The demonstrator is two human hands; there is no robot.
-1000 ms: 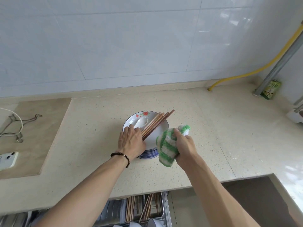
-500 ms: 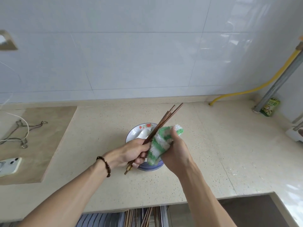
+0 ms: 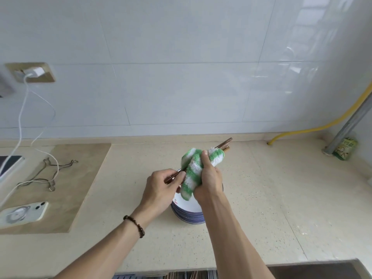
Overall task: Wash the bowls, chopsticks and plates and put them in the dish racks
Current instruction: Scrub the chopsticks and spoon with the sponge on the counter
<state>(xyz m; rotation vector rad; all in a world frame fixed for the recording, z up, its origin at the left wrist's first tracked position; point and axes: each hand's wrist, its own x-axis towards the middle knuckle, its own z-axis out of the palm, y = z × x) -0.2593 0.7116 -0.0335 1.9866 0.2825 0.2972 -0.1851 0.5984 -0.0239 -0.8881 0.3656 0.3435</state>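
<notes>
While the left hand [image 3: 161,188] pinched the near ends of a bundle of wooden chopsticks [image 3: 224,142], the right hand [image 3: 209,178] was clenched around a fluffy green-and-white cloth [image 3: 193,168] wrapped over the middle of them. So both hands were busy gripping, nothing loose. The chopsticks were held up off the surface [image 3: 261,198], right above the stack of blue-rimmed plates [image 3: 187,210], with the far tips poking out past the cloth toward the tiled wall. A beaded bracelet [image 3: 135,225] sat on the left wrist.

Well left of the plates was a tan board [image 3: 80,188] with a wire hanger [image 3: 50,174] and a white phone [image 3: 22,214] on it, plus a charger cable [image 3: 22,117] running up to a wall socket [image 3: 32,72]. Far right of the plates, a yellow hose [image 3: 302,127] came out of the surface, with a green packet [image 3: 344,148] beside a metal pipe. Just below the plates, at the front edge, part of a dish rack [image 3: 165,275] peeked in, too cut off to tell much.
</notes>
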